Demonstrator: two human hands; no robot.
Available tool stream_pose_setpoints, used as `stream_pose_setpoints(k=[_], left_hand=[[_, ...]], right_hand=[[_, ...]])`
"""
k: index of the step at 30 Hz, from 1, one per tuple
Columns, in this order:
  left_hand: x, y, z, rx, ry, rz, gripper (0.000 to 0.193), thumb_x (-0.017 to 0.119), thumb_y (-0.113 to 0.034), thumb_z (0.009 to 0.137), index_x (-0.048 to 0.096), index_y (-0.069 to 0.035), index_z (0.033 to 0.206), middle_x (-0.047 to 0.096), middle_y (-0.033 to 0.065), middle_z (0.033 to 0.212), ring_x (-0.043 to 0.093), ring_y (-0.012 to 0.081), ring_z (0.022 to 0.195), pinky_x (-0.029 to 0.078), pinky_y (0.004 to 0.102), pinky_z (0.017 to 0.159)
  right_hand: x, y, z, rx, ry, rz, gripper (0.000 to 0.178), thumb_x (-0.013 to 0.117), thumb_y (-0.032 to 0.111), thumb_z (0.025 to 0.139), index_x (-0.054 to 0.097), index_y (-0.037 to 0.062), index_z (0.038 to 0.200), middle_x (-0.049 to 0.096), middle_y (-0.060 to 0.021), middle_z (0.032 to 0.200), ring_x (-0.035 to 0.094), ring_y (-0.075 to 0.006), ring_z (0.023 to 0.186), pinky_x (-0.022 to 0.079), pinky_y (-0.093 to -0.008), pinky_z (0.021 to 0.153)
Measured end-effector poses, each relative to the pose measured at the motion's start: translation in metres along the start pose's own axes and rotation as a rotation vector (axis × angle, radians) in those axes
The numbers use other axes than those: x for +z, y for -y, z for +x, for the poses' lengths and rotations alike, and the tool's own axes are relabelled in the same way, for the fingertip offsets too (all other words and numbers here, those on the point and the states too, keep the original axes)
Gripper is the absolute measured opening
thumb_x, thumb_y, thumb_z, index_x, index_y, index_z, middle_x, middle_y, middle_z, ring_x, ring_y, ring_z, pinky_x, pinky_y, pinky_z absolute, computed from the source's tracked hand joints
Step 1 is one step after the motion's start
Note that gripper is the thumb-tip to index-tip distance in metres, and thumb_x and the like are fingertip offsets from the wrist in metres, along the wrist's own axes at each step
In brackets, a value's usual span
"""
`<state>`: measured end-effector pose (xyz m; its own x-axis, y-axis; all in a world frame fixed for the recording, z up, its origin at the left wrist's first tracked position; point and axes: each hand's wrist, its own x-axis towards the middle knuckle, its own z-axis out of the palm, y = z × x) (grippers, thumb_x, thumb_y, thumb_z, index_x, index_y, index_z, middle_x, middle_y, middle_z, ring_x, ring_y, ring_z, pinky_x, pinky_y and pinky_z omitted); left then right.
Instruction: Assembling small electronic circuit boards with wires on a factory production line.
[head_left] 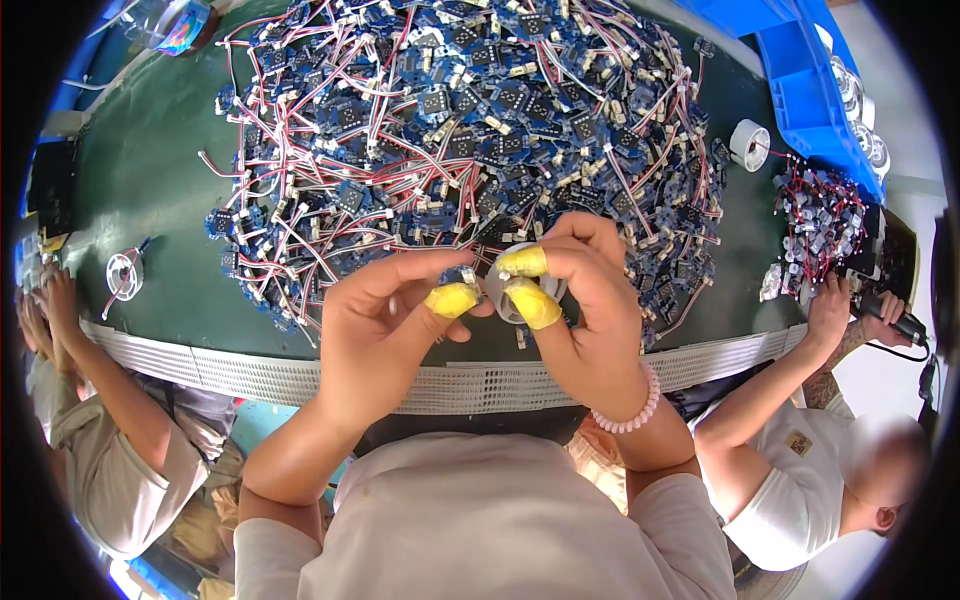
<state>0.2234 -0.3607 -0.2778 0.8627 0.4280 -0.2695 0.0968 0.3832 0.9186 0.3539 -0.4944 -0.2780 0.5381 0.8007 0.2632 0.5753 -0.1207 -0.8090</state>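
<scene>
My left hand (365, 330) pinches a small blue circuit board (459, 274) with a white connector between its thumb and index finger. Close beside it, my right hand (595, 310) grips a round white plastic part (507, 303), partly covered by the fingers. Yellow tape wraps my left thumb and my right thumb and index finger. Both hands are held above the near side of a big heap of blue circuit boards (500, 125) with red, white and black wires. Whether the board touches the white part, I cannot tell.
The green table (140, 190) ends in a white slatted edge strip (490, 390). White round parts (749, 146) lie either side of the heap. At right are a blue bin (805, 95), red-wired parts (820, 225) and a co-worker's hand (830, 308); another co-worker's hands (55, 305) are left.
</scene>
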Motion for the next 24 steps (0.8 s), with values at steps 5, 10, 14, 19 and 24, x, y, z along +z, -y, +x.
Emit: stream_pose_setpoints(k=[5, 10, 14, 19, 24], left_hand=[[-0.003, 0.0, 0.003, 0.001, 0.041, -0.103, 0.025, 0.055, 0.0, 0.088, 0.056, 0.003, 0.113, 0.062, 0.0103, 0.104, 0.063, 0.0166, 0.091, 0.053, 0.0236, 0.069], [-0.005, -0.003, 0.004, 0.023, 0.04, -0.044, 0.025, 0.055, 0.001, 0.088, 0.057, 0.002, 0.112, 0.062, 0.0088, 0.102, 0.063, 0.0165, 0.092, 0.052, 0.0231, 0.07], [-0.004, -0.003, 0.002, 0.013, 0.006, 0.003, 0.025, 0.056, 0.002, 0.087, 0.059, 0.0, 0.111, 0.059, 0.0069, 0.101, 0.062, 0.015, 0.092, 0.052, 0.0229, 0.071], [-0.003, -0.001, 0.002, 0.12, -0.016, 0.035, 0.024, 0.057, 0.007, 0.083, 0.063, 0.0, 0.105, 0.059, 0.0082, 0.099, 0.06, 0.0136, 0.088, 0.051, 0.023, 0.07], [-0.004, -0.004, -0.003, 0.481, -0.032, 0.716, 0.031, 0.059, 0.013, 0.071, 0.065, 0.001, 0.099, 0.063, 0.012, 0.087, 0.061, 0.0213, 0.075, 0.05, 0.0281, 0.062]], right_hand=[[0.008, 0.003, 0.004, -0.124, -0.051, -0.157, 0.024, 0.067, 0.011, 0.071, 0.063, 0.0099, 0.095, 0.062, -0.0009, 0.087, 0.051, -0.0241, 0.088, 0.032, -0.0373, 0.079], [0.01, 0.004, 0.003, -0.205, -0.088, -0.316, 0.026, 0.068, 0.016, 0.07, 0.06, 0.0093, 0.094, 0.061, -0.001, 0.084, 0.051, -0.0243, 0.088, 0.031, -0.0394, 0.078], [0.011, 0.004, 0.001, -0.199, -0.056, -0.358, 0.029, 0.065, 0.023, 0.071, 0.056, 0.008, 0.094, 0.058, -0.0033, 0.085, 0.05, -0.0263, 0.091, 0.029, -0.0422, 0.08], [0.01, 0.009, 0.002, -0.179, 0.039, -0.338, 0.03, 0.063, 0.023, 0.072, 0.054, 0.0069, 0.096, 0.057, -0.005, 0.088, 0.048, -0.0271, 0.094, 0.026, -0.0445, 0.081], [0.007, 0.011, -0.001, -0.157, 0.136, -0.304, 0.025, 0.061, 0.017, 0.073, 0.054, 0.0058, 0.094, 0.058, -0.0052, 0.087, 0.049, -0.0268, 0.094, 0.026, -0.0445, 0.079]])
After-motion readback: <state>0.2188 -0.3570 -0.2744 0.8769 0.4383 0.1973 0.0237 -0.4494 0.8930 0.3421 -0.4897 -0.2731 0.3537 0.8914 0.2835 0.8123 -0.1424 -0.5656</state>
